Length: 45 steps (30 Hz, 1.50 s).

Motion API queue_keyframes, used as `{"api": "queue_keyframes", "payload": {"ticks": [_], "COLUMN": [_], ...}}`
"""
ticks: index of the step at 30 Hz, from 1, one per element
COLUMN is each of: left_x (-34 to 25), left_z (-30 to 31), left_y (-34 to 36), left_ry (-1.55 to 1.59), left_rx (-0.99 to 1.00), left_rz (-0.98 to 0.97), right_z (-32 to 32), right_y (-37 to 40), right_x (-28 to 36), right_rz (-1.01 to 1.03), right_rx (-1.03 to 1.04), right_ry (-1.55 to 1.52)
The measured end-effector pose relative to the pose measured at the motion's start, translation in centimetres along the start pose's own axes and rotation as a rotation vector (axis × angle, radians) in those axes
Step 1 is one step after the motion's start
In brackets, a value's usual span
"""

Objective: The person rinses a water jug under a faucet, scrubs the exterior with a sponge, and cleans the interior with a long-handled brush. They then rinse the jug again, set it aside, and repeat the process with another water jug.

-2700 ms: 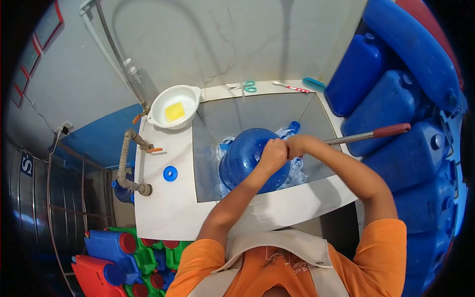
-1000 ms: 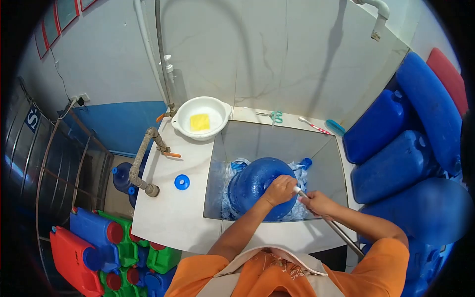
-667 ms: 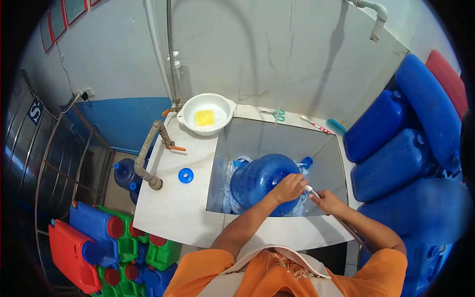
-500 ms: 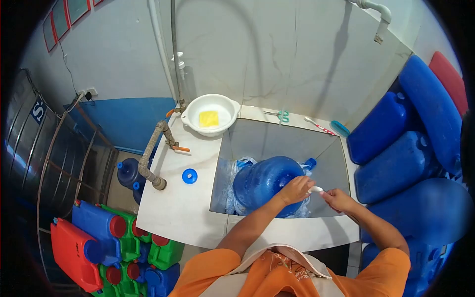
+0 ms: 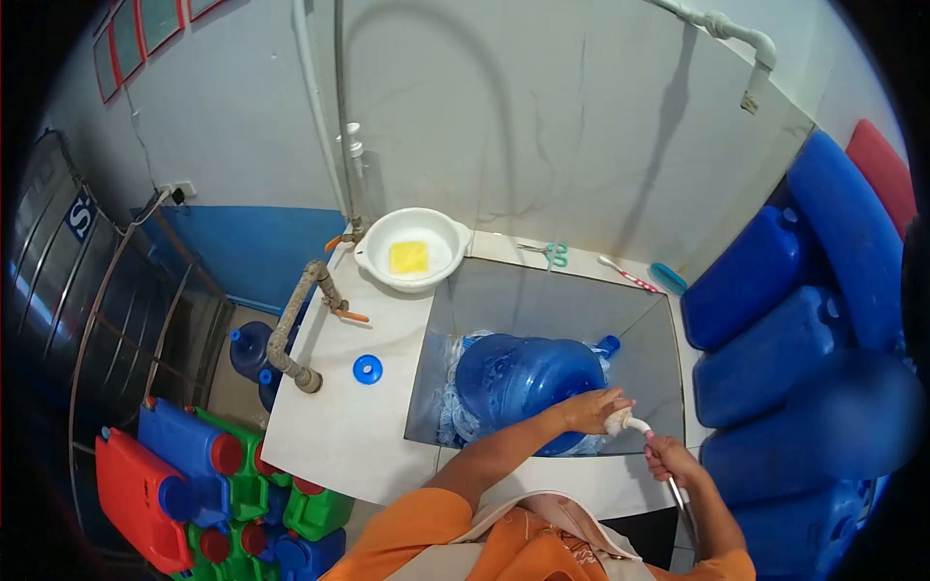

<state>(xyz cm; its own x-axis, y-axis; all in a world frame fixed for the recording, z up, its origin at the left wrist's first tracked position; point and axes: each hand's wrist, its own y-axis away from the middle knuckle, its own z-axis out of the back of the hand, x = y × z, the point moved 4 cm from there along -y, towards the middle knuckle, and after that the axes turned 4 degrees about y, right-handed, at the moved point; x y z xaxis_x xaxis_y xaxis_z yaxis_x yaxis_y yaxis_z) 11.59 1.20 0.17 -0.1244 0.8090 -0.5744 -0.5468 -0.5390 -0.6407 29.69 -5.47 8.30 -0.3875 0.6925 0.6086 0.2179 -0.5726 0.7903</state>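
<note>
A big blue water jug [image 5: 528, 378] lies on its side in the grey sink basin [image 5: 542, 290]. My left hand [image 5: 593, 411] is at the jug's near right end, its fingers closed around or against the pale bristle head of a brush [image 5: 620, 420]. The brush has a curved white neck and a long handle. My right hand [image 5: 670, 459] is wrapped round the handle, near the basin's front right corner. Whitish, wet-looking material [image 5: 455, 412] shows beside the jug, and a small blue object [image 5: 608, 345] lies behind its right end.
A white bowl [image 5: 415, 221] with a yellow sponge [image 5: 409, 257], a blue cap [image 5: 368, 369] and a pipe tap [image 5: 308, 380] are on the left counter. Scissors [image 5: 554, 254], a toothbrush [image 5: 630, 274] and a teal brush [image 5: 667, 279] line the back ledge. Blue containers [image 5: 765, 358] stand right.
My right hand has moved down, and more of the brush's neck and handle now shows. My left hand has moved slightly right and is now at the bristles. The view has shifted a little.
</note>
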Motion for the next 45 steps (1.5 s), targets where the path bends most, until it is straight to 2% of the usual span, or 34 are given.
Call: {"api": "queue_keyframes", "payload": {"ticks": [2,3,6,9,11,12,13,14,16,18,20,22,23,24,25,26,27,28,31,32,33,34,36,38,40,42,43,44,45], "left_x": [0.4,0.4,0.9,1.0,1.0,1.2,1.3,1.6,1.6,1.7,1.5,1.6,1.7,1.7,1.7,1.8,1.8,1.8,1.5,1.1,0.3,-0.8,-4.0,-7.9,-12.5,-15.3,-16.6,-17.7,-18.3], "left_z": [-0.7,-0.9,-1.8,-2.0,-1.8,-1.2,-1.0,-1.3,-1.3,-1.3,-1.0,-1.1,-1.1,-1.3,-0.9,0.1,1.7,3.5,10.0,12.0,13.9,15.7,19.2,23.0,25.5,28.2,30.1,31.8,33.6], "left_y": [-0.7,-1.2,-0.7,-0.5,-0.7,-0.8,-1.0,-0.8,-0.6,-0.7,-0.6,-0.8,-1.1,-1.3,-1.3,-1.1,-1.1,-1.0,0.1,0.2,0.2,0.2,-0.5,-2.0,-3.5,-3.4,-2.8,-1.3,0.9], "left_ry": [-0.008,-0.009,-0.047,-0.087,0.051,0.051,0.046,0.043,0.041,0.039,-0.002,-0.032,-0.066,-0.1,-0.108,-0.121,-0.142,-0.161,-0.13,-0.113,-0.193,-0.275,-0.265,-0.081,0.15,0.169,0.076,-0.017,-0.153], "left_rx": [0.111,0.113,0.048,-0.063,-0.018,-0.016,0.096,0.211,0.216,0.212,0.201,0.167,0.24,0.312,0.285,0.26,0.222,0.186,-0.135,-0.263,-0.383,-0.5,-0.752,-0.924,-1.109,-1.243,-1.315,-1.387,-1.337], "left_rz": [0.101,0.092,0.146,0.139,0.16,0.165,0.202,0.239,0.281,0.317,0.42,0.377,0.394,0.406,0.367,0.324,0.334,0.344,0.54,0.6,0.574,0.549,0.516,0.401,0.217,0.077,0.047,0.025,0.193], "right_z": [1.9,2.1,-0.1,-0.8,0.1,1.4,2.1,2.2,2.4,4.2,7.1,9.6,9.3,11.3,12.5,13.7,13.9,10.0,8.2,8.1,8.1,8.1,7.4,7.5,4.1,3.6,4.5,5.4,5.5], "right_y": [-0.6,-0.8,0.5,0.8,0.7,0.5,0.5,1.1,2.8,3.2,3.9,0.3,-1.8,-7.0,-11.7,-18.3,-23.7,-20.3,-27.1,-28.3,-29.1,-29.7,-30.7,-32.4,-26.2,-19.0,-16.7,-14.4,-11.9], "right_x": [-0.5,-1.3,-2.2,-2.8,-2.9,-2.7,-2.4,-1.8,-0.8,-1.5,-1.8,-1.9,-0.5,-1.1,-1.1,-2.2,-2.2,2.4,0.4,-0.8,-1.6,-2.1,-3.6,-3.0,-0.2,6.8,8.7,10.1,10.8], "right_rz": [0.083,0.139,0.116,0.124,0.126,0.165,0.202,0.195,0.097,0.1,0.181,0.269,0.303,0.376,0.464,0.933,0.804,0.41,0.453,0.426,0.398,0.395,0.455,0.28,0.237,0.512,0.525,0.66,0.784], "right_rx": [-0.066,-0.161,-0.189,-0.248,-0.27,-0.287,-0.303,-0.299,-0.306,-0.321,-0.522,-0.525,-0.554,-0.498,-0.577,-0.73,-0.501,-0.413,-0.504,-0.621,-0.734,-0.736,-0.544,-0.02,-0.169,0.32,0.314,0.305,0.297], "right_ry": [0.135,0.185,0.027,-0.001,0.001,0.121,0.241,0.236,0.214,0.178,0.152,0.244,0.323,0.389,0.59,1.257,1.33,1.126,1.242,1.266,1.286,1.261,1.457,0.778,-0.378,-0.888,-0.889,-0.767,-0.644]}}
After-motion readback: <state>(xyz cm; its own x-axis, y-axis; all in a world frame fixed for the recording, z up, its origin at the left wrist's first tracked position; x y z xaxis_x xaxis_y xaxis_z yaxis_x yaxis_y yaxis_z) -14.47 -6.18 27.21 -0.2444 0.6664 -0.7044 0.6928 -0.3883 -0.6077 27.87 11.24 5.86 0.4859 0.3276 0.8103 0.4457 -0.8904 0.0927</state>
